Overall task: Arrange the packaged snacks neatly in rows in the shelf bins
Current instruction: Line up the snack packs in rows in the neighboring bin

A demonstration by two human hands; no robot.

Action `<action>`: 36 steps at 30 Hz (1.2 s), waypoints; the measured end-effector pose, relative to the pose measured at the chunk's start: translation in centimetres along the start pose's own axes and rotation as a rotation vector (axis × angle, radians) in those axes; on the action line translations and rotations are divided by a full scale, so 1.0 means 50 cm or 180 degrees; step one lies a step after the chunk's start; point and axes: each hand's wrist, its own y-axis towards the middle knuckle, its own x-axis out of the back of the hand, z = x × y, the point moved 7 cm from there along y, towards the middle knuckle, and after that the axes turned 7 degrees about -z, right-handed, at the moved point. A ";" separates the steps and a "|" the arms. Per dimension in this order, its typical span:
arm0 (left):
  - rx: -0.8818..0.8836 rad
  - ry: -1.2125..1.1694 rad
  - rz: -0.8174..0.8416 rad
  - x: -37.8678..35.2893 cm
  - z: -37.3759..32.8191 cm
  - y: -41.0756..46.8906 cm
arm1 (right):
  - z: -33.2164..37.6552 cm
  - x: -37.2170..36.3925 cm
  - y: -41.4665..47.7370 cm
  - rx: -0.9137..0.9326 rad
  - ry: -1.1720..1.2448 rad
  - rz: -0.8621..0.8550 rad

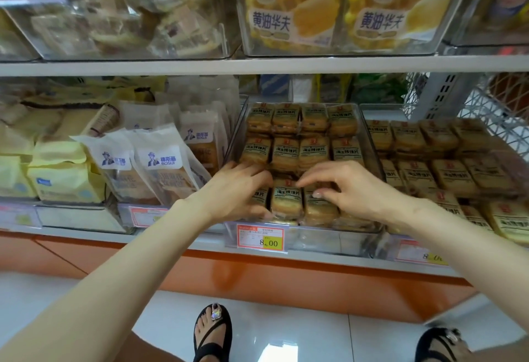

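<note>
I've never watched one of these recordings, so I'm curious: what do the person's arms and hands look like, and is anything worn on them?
The left forearm and right forearm are bare, with no sleeves in view. The left hand and right hand have no gloves, and I see no watch, bracelet or ring. A fingernail on the right hand looks pale, perhaps polished.
</note>
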 end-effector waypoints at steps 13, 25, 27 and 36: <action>0.0051 -0.0530 0.0611 -0.027 -0.012 0.020 | -0.021 -0.010 -0.024 -0.0097 -0.1881 0.0020; -0.0141 -0.0323 -0.0359 -0.020 -0.042 0.018 | -0.069 0.161 -0.041 -0.0410 -0.1033 -0.0506; -0.0124 -0.0314 -0.0329 -0.025 -0.046 0.022 | -0.080 0.153 -0.047 -0.0460 -0.1113 -0.0342; -0.0115 -0.0932 -0.0431 0.015 -0.092 0.043 | -0.067 0.046 -0.069 -0.0228 -0.2260 0.0334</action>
